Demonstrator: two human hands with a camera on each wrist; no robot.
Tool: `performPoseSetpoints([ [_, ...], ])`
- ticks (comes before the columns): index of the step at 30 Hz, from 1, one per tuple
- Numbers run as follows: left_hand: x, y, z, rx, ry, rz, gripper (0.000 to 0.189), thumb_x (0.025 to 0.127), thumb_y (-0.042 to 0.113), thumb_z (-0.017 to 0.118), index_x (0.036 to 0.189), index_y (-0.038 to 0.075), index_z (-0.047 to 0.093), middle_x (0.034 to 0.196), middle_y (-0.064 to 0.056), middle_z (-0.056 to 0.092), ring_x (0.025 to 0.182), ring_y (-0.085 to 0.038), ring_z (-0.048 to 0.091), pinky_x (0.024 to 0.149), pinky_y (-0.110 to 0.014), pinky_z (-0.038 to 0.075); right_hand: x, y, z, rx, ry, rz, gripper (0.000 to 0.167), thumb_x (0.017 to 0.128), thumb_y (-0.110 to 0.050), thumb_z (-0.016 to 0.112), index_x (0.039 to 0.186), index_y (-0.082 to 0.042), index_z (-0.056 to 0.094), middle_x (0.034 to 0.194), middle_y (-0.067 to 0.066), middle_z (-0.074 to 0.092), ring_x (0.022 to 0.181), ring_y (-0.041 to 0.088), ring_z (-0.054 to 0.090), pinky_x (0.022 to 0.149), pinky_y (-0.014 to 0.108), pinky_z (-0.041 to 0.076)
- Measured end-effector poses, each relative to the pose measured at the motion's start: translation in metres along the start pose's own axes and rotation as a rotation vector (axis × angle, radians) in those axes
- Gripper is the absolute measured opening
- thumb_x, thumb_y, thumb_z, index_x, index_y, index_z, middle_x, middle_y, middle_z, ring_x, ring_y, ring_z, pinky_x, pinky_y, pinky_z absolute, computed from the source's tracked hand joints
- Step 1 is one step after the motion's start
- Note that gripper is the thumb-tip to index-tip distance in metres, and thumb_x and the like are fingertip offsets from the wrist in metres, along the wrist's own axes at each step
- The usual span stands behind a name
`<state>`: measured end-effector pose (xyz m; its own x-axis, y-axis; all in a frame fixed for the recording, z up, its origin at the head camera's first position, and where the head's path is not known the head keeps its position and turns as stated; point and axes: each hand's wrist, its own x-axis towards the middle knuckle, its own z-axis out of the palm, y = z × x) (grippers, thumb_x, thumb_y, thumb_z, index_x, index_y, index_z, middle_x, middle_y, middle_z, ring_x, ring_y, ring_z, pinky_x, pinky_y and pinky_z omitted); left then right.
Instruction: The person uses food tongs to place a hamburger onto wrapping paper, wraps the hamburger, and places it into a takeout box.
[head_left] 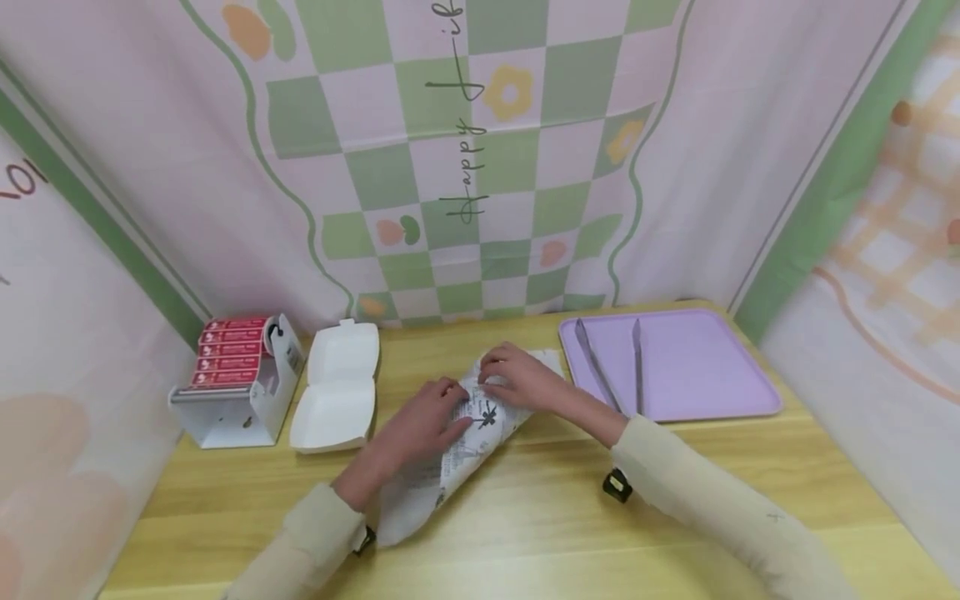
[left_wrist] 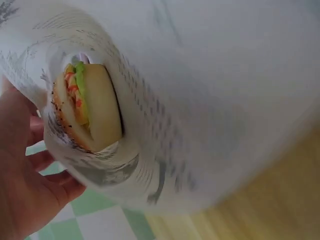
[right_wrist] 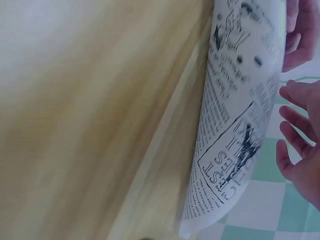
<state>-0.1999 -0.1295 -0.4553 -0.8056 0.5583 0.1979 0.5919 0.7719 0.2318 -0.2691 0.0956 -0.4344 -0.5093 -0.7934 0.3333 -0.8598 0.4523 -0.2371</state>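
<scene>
Before a checked curtain (head_left: 510, 167), on the desk (head_left: 570, 525), the left hand (head_left: 420, 421) grips printed paper (head_left: 474, 446), seemingly to hold it rolled round the sandwich (left_wrist: 105, 107) inside; the right hand (head_left: 521, 379) (loosely bent, unclenched) is against or beside the paper, right of which lies a tray (head_left: 697, 367).

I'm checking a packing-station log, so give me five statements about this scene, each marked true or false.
1. Printed paper surrounds a sandwich. True.
2. The white takeout box is closed. False: its lid is open.
3. The metal tongs rest on the purple tray. True.
4. In the head view, the label dispenser stands right of the white takeout box. False: it stands to the left.
5. The left hand touches the printed paper. True.
</scene>
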Motion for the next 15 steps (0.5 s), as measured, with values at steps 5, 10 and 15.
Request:
performPoseSetpoints([
  [5,0.0,0.01,0.001,0.094,0.021,0.031,0.024,0.103,0.032,0.053,0.115,0.012,0.061,0.104,-0.007,0.06,0.079,-0.014,0.057,0.068,-0.028,0.052,-0.023,-0.01,-0.004,-0.005,0.006,0.026,0.015,0.093,-0.015,0.068,0.105,-0.007,0.074,0.115,0.01,0.069,0.111,0.027,0.063,0.101,0.044,0.051],
  [10,0.002,0.019,0.006,0.168,0.035,0.025,0.023,0.102,0.033,0.056,0.111,0.012,0.06,0.1,-0.005,0.058,0.08,-0.013,0.053,0.062,-0.025,0.048,-0.04,-0.02,-0.006,-0.036,-0.085,0.07,0.03,0.096,-0.02,0.066,0.12,-0.004,0.07,0.128,0.014,0.067,0.12,0.03,0.062,0.103,0.045,0.051],
  [15,0.002,0.023,0.011,0.166,0.062,0.007,0.025,0.101,0.031,0.057,0.113,0.009,0.059,0.115,-0.009,0.059,0.104,-0.022,0.055,0.085,-0.034,0.054,-0.053,-0.028,-0.008,-0.036,-0.108,0.051,0.038,0.097,-0.02,0.064,0.131,-0.003,0.063,0.138,0.018,0.06,0.128,0.032,0.058,0.105,0.047,0.049],
])
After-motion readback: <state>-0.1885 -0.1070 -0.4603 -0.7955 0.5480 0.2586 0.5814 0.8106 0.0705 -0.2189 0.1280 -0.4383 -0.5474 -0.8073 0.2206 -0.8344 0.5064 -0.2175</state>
